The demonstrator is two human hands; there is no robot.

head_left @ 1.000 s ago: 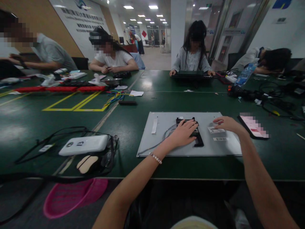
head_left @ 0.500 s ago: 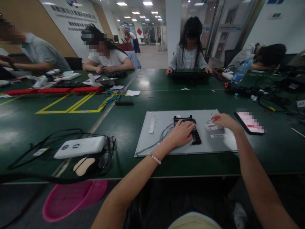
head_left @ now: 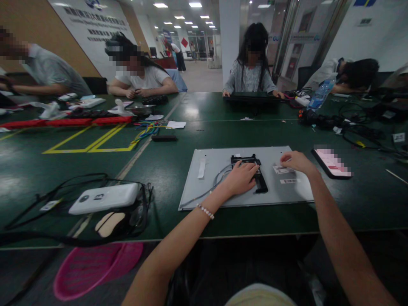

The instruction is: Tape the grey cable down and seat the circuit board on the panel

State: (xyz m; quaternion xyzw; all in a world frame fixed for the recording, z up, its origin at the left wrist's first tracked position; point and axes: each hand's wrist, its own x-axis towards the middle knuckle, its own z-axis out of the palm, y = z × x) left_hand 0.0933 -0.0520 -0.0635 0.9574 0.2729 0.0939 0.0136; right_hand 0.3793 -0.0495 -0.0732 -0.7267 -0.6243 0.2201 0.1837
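A flat grey panel (head_left: 204, 187) lies on the green table, with a black bracket (head_left: 262, 183) and a grey cable (head_left: 219, 175) on it. My left hand (head_left: 242, 176) rests palm down over the bracket, fingers spread and partly covering it. Over the panel's right part, the fingers of my right hand (head_left: 296, 161) are pinched at the upper edge of a white label (head_left: 282, 169); whether they grip it is too small to tell. Below that label is a barcode strip (head_left: 288, 181), and a white strip (head_left: 202, 168) is at the panel's left.
A phone (head_left: 333, 163) lies right of the panel. To the left are a white device (head_left: 104, 198), black cables and a beige-and-black mouse (head_left: 110, 224). A bottle (head_left: 320, 97) and tangled cables stand at the back right. Several people sit around the table.
The view has shifted slightly. Both hands keep nearly the same places on the panel, with the right fingers still pinched by the label.
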